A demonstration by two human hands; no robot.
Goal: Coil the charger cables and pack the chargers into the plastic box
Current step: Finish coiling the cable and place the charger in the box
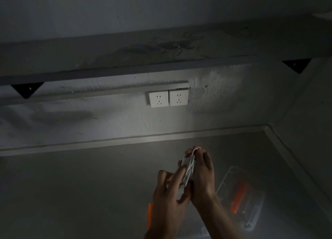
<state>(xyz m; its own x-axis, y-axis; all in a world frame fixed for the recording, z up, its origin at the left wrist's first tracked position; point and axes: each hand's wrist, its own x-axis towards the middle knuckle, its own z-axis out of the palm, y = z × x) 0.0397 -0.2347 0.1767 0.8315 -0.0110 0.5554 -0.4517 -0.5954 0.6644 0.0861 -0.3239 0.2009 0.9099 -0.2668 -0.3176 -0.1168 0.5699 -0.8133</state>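
Head view looks down on a dim grey desk (89,185) with both hands raised over it, just in front of the plastic box (240,199), which I'll use as my marker. The white charger cable (189,168) sits between the two hands, up and to the left of the box, already wound into several tight loops around what looks like a white charger block; the block itself is mostly hidden. The right hand (203,176) is curled closed around the bundle from the box side, with fingertips up at the top loop. The left hand (168,194) is on the far side from the box, fingers half spread and pressed against the coil, thumb tucked underneath.

Coiling on this one seems nearly finished, as I can see no loose tail hanging down. Packing is not done for it, since the bundle is in the air, apart from the box. The box is clear and appears to hold something orange and some pale shapes; whether those are chargers I can't tell. Another orange object (150,215) lies well left of the box. On the wall beyond the box, two wall sockets (168,98) have nothing plugged in.
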